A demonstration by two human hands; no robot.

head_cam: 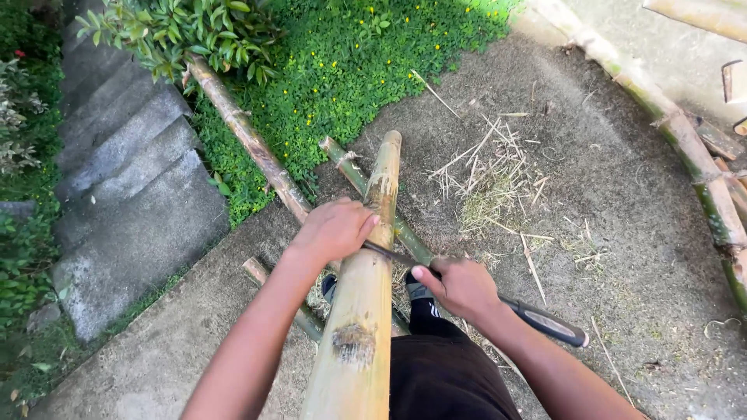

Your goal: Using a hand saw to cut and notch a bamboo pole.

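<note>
Bamboo pole (pixel 366 295), thick and pale, is running from the lower edge of the view up toward the green ground cover (pixel 350 62), its far end resting across a thinner green bamboo stem (pixel 366 190). Left hand (pixel 333 229) is lying over the pole's left side, fingers curled down onto it, thumb near the blade. Right hand (pixel 461 286) is clenching the black handle (pixel 545 320) of a knife (pixel 389 253), whose dark blade is lying crosswise against the pole between the two hands. A mottled brown bamboo pole (pixel 245 132) is lying diagonally beyond the left hand, passing under the work. Dry shavings (pixel 490 183) are scattered on the concrete ground (pixel 622 257) to the right. Concrete steps (pixel 124 171) are descending at left. More bamboo (pixel 692 148) is lying along the right edge. Dark trouser leg and shoe (pixel 420 299) are showing beneath the pole.
</note>
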